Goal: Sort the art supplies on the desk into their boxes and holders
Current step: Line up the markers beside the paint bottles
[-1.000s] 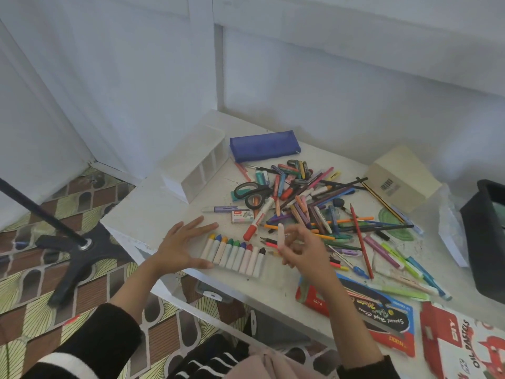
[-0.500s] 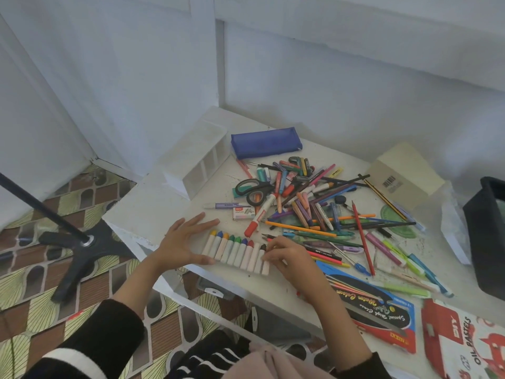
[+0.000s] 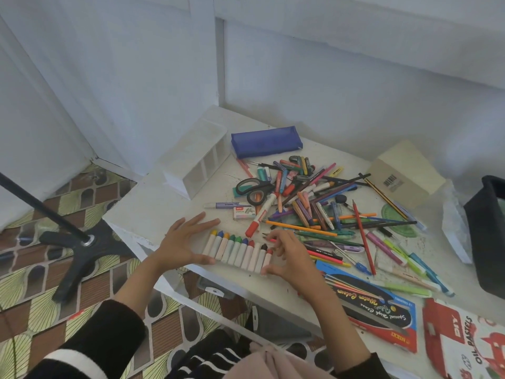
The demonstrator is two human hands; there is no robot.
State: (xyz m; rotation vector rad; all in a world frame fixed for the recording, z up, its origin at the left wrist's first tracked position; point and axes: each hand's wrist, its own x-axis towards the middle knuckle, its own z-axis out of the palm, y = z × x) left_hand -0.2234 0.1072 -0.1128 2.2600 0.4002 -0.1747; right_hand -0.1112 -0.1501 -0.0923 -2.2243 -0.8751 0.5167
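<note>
A row of several white oil pastels [image 3: 237, 248] with coloured tips lies side by side near the desk's front edge. My left hand [image 3: 185, 242] lies flat with fingers spread, its thumb against the row's left end. At the right end is my right hand [image 3: 289, 255], thumb touching the last pastel and fingers loosely bent above it, holding nothing. Behind the row is a jumbled pile of pencils, pens and crayons [image 3: 308, 203]. The red-and-white oil pastels box [image 3: 464, 337] lies at the front right.
A white compartment holder [image 3: 199, 162] and a blue pencil case [image 3: 266, 140] stand at the back left. Scissors [image 3: 251, 187], a staples box [image 3: 243, 213] and a red marker [image 3: 259, 217] lie nearby. A blue pen box [image 3: 382, 310], cardboard box [image 3: 404, 170] and black bin [image 3: 489, 233] are on the right.
My right hand brought a pastel down from the air, laid it at the row's right end and let go. My left hand stayed at the left end.
</note>
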